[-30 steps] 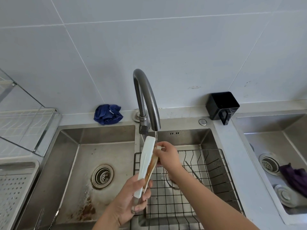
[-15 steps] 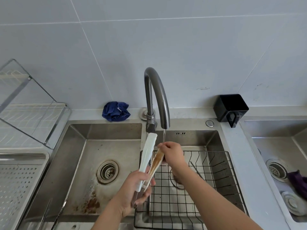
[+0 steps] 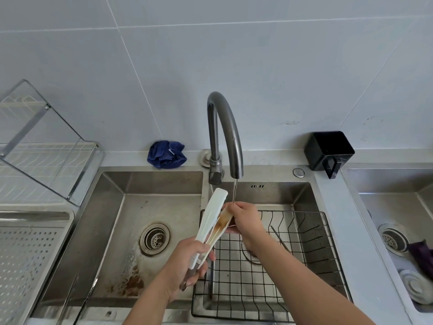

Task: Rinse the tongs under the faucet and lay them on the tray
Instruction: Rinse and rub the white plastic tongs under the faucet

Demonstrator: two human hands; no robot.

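White plastic, smooth and wet-looking: the tongs (image 3: 212, 216) stand tilted over the divider between the two basins, tips up toward the faucet (image 3: 225, 127), hinge end down. Your left hand (image 3: 187, 266) is clenched round the hinge end, fingers (image 3: 203, 249) wrapped over both arms. Your right hand (image 3: 246, 219) pinches the tip of the inner arm, right where the thin water stream (image 3: 234, 191) lands. That arm's inner face is streaked brown; the outer arm, a long flat blade with a rounded end, sits just left of the stream and looks dry of it. Likely risks: the narrow stream reaches one arm only, so residue may stay on the other unless you turn the tongs. Slick plastic in a wet pinch could slip and drop into the black wire basket (image 3: 304, 231) or the stainless left basin (image 3: 112, 231), which carries a rust-brown stain (image 3: 131, 282) and would soil them again. The tray (image 3: 35, 215), pale, perforated and round-cornered, lies well apart to the left beyond that basin, so expect drips on the way across. It looks shallow, so long tongs may overhang or slide if laid carelessly. The faucet is a dull grey metal arch. A crumpled blue cloth (image 3: 166, 154) sits on the table behind it.
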